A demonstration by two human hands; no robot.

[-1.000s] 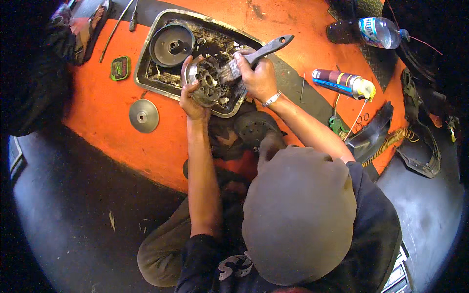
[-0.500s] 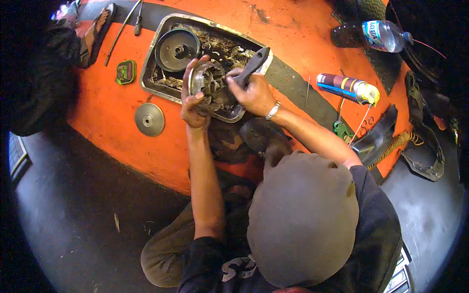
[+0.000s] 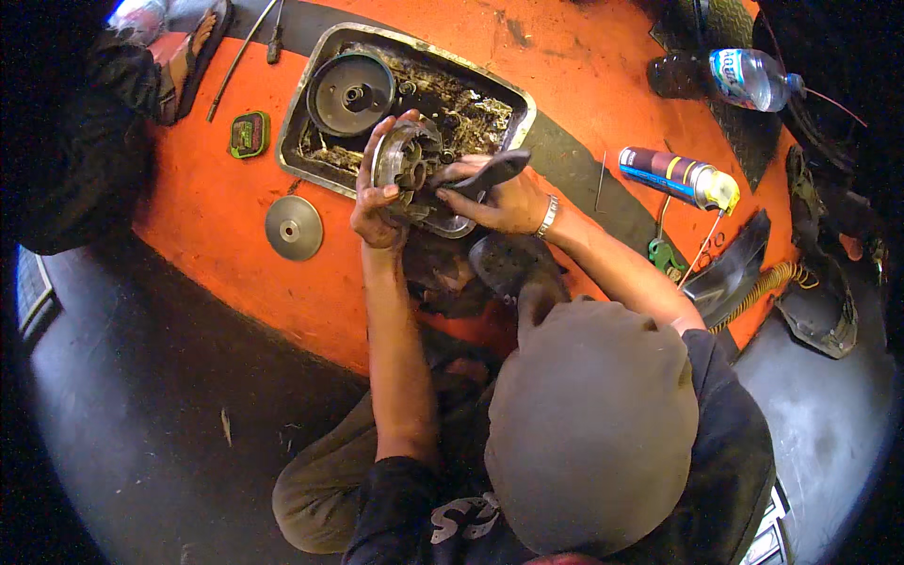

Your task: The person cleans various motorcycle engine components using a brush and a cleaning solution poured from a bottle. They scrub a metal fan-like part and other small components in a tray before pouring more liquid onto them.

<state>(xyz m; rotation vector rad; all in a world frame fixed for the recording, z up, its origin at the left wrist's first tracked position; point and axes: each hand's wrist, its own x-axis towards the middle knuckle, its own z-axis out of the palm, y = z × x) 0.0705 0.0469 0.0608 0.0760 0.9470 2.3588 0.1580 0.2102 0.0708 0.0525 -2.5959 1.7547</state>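
Observation:
My left hand [image 3: 377, 215] grips a round, ribbed metal pulley part [image 3: 407, 169] by its rim, its hollow side turned to the right. In my right hand [image 3: 499, 202] is a brush [image 3: 507, 168] with a dark, broad handle pointing up and right; its working end is at the part's hollow face, with the bristles hard to make out. Both hands are over the near edge of a grimy metal tray [image 3: 325, 181]. Inside the tray sits a round metal drum [image 3: 350, 94] with a central hub.
A metal disc [image 3: 293, 228] and a small green-black tin [image 3: 249, 135] lie left on the orange floor. At the right are a spray can [image 3: 664, 176], a plastic bottle [image 3: 749, 80], a green-handled tool [image 3: 663, 252] and a coiled spring [image 3: 767, 281]. Someone's sandalled foot [image 3: 188, 66] is upper left.
My right hand has lowered and shifted right, and the brush handle now lies flatter. My left hand still grips the pulley part. The whole view has shifted slightly.

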